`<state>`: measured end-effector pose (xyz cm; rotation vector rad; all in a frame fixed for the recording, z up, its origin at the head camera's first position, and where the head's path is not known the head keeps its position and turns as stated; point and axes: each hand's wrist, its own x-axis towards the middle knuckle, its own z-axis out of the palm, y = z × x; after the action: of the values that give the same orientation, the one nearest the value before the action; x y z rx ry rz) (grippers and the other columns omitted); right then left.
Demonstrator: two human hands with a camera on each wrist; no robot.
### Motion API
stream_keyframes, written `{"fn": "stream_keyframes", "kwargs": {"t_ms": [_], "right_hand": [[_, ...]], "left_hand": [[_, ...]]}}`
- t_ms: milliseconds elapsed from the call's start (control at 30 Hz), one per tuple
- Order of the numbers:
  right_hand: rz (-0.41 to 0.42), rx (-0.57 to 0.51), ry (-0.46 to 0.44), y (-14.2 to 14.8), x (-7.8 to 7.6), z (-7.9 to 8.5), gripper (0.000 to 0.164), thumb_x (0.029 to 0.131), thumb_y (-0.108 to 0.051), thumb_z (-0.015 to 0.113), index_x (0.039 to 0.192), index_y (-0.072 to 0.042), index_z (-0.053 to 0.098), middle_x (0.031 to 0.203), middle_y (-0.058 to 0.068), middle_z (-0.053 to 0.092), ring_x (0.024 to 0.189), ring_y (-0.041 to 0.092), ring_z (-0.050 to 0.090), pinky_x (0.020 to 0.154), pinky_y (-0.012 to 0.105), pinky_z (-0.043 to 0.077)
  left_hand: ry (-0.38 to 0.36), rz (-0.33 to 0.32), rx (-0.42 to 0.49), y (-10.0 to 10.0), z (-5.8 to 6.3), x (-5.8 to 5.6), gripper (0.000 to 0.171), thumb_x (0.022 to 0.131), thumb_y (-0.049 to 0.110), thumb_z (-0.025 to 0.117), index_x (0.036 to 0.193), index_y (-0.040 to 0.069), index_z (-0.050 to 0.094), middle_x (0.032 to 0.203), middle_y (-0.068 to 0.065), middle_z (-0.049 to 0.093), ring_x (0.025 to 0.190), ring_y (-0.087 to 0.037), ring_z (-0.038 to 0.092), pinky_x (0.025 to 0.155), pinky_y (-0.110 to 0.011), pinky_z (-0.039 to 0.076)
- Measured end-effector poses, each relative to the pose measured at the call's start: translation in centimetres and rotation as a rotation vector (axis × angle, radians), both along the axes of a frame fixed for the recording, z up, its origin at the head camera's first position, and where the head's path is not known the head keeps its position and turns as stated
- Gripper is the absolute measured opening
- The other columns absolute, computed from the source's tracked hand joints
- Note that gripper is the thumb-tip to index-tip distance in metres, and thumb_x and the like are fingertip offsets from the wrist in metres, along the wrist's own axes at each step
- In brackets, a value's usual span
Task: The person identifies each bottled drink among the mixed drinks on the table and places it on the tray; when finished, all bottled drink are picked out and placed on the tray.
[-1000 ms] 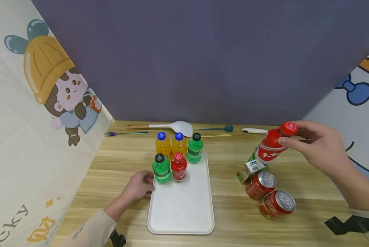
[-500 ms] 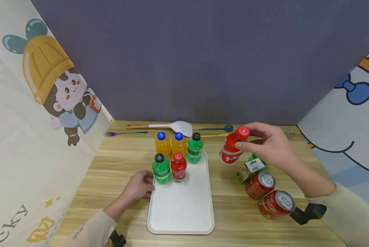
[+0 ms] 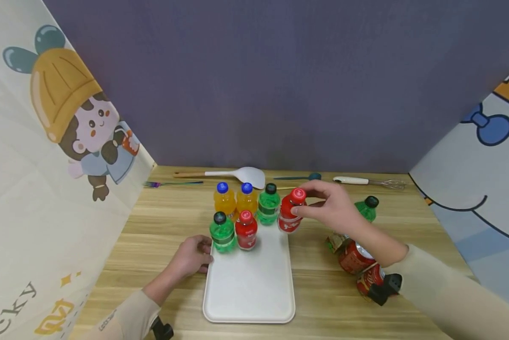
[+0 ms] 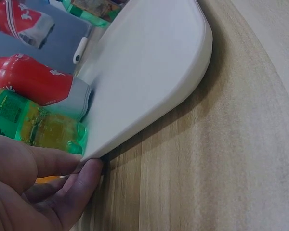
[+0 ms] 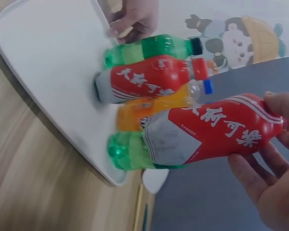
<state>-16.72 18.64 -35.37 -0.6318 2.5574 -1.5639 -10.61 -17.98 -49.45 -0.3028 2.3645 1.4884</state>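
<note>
My right hand [image 3: 335, 205] grips a red bottle [image 5: 207, 127] with a red cap near its neck. In the head view this bottle overlaps the tray's far right corner, beside a green bottle [image 3: 269, 205]. My left hand [image 3: 190, 255] pinches the left rim of the white tray [image 4: 149, 67] between thumb and fingers. Toward the tray's far end, two orange drink bottles [image 3: 225, 200] with blue caps stand behind another green bottle [image 3: 222, 233] and a second red bottle [image 3: 246, 231]. The near half of the tray is bare.
Right of the tray stand a green bottle [image 3: 366, 208], a small carton [image 3: 335, 242] and two red cans [image 3: 353, 259], partly hidden by my right forearm. A fork [image 3: 173, 183], a white spatula [image 3: 250, 176], a dark spoon [image 3: 314, 176] and a whisk [image 3: 392, 184] lie along the back wall.
My right hand has carried the red bottle left from above the carton to the tray's far right corner. The green bottle behind it has come into view. My left hand stays at the rim.
</note>
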Motion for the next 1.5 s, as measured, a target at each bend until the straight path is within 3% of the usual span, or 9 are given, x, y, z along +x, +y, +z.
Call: {"fn": "stream_keyframes", "kwargs": {"t_ms": [233,467,767,1000,1233,1500], "right_hand": [[0.005,0.044,-0.044,-1.4,-0.5,-2.1,0.043,0.083,-0.026,0.088,0.12,-0.013,0.072,0.12,0.006,0.071,0.112,0.028,0.069,0.087,0.033,0.065],[0.022,0.045,-0.045,-2.8,-0.5,-3.7,0.038,0.081,-0.02,0.089,0.115,-0.014,0.073,0.114,0.003,0.073,0.11,0.026,0.069,0.094,0.045,0.064],[0.036,0.067,-0.049,-3.9,-0.4,-5.6,0.035,0.08,-0.015,0.088,0.111,-0.013,0.072,0.11,0.001,0.072,0.106,0.023,0.069,0.095,0.039,0.063],[0.036,0.061,-0.045,-4.5,-0.3,-6.3,0.033,0.08,-0.012,0.088,0.109,-0.011,0.073,0.107,0.001,0.072,0.102,0.022,0.07,0.095,0.039,0.063],[0.044,0.07,-0.075,-4.7,-0.2,-7.0,0.035,0.08,-0.014,0.088,0.111,-0.012,0.071,0.105,0.0,0.072,0.102,0.022,0.068,0.097,0.05,0.062],[0.04,0.065,-0.065,-4.9,-0.3,-7.1,0.035,0.079,-0.014,0.089,0.109,-0.012,0.071,0.104,0.0,0.072,0.101,0.021,0.068,0.097,0.05,0.061]], "left_hand": [[0.002,0.003,0.006,-0.1,0.0,0.1,0.052,0.081,-0.013,0.072,0.131,-0.009,0.057,0.104,-0.018,0.062,0.078,-0.024,0.066,0.061,-0.036,0.066],[-0.001,0.011,0.021,-0.2,-0.2,0.2,0.053,0.08,-0.014,0.072,0.13,-0.01,0.057,0.103,-0.019,0.061,0.078,-0.025,0.066,0.061,-0.036,0.066],[0.008,0.0,0.021,-0.2,-0.3,0.2,0.053,0.08,-0.012,0.071,0.131,-0.01,0.057,0.103,-0.018,0.062,0.076,-0.024,0.067,0.061,-0.036,0.066],[0.013,-0.007,0.005,-0.1,-0.2,0.3,0.052,0.081,-0.012,0.071,0.13,-0.01,0.057,0.103,-0.018,0.061,0.076,-0.023,0.066,0.06,-0.036,0.066],[0.009,-0.004,0.007,0.1,-0.2,0.2,0.05,0.081,-0.012,0.071,0.129,-0.009,0.058,0.103,-0.017,0.061,0.075,-0.023,0.066,0.06,-0.036,0.066],[0.016,-0.006,0.002,0.0,-0.1,0.1,0.049,0.081,-0.011,0.071,0.129,-0.009,0.057,0.103,-0.018,0.061,0.077,-0.024,0.066,0.06,-0.035,0.066]]}}
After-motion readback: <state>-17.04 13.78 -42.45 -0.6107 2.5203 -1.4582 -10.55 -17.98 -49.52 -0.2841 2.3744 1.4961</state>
